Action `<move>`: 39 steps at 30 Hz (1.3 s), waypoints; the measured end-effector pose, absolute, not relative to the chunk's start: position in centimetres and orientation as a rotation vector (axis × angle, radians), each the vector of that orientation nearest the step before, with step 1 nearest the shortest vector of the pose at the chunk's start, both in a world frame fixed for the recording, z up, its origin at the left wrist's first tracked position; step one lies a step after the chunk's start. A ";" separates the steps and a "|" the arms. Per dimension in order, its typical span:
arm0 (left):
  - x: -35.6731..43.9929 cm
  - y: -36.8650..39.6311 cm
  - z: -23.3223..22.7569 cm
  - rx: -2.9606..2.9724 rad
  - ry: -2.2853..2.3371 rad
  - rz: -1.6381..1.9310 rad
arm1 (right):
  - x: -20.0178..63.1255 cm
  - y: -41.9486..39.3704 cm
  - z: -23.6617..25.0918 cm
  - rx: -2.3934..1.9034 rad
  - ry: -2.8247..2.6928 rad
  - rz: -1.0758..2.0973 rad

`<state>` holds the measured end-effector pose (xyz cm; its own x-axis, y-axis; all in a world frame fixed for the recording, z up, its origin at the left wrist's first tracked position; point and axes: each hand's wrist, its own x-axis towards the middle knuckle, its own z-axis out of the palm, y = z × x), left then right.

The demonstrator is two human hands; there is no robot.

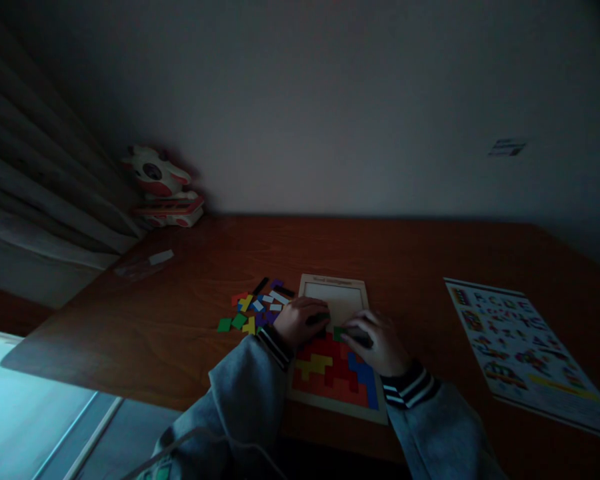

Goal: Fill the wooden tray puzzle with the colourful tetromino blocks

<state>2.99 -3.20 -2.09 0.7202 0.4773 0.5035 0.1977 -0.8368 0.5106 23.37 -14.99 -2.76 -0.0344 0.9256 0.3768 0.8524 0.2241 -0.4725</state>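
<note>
Pressing both hands onto the puzzle tray near the desk's front edge, my left hand lies curled over a dark piece and my right hand pinches a green piece above the filled rows. Best to slide it flat and square. Loose pieces lie just left of the tray.

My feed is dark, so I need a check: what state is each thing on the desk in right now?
Wooden puzzle tray: flat on the desk, near half filled, far half bare.
Small green puzzle piece: on the tray, at the right hand's fingers.
Loose coloured pieces: scattered left of the tray.
Printed pattern sheet: lying flat, right side.
Left hand: resting on the tray's left edge.
Right hand: on the tray.
</note>
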 end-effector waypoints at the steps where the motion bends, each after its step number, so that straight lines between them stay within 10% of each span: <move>1: 3.0 -3.2 -2.1 2.499 0.522 0.901 | 23.4 -15.0 -2.8 -1.638 -1.899 0.157; 39: 2.7 -5.5 -0.4 2.670 0.225 0.922 | 23.4 -16.3 -2.6 -1.364 -1.830 -0.022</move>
<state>2.65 -5.54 -0.39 0.7810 0.2448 0.5745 0.0474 -0.9406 0.3363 23.45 -16.27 -2.62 -0.0626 0.7846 0.6168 0.7993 0.4095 -0.4397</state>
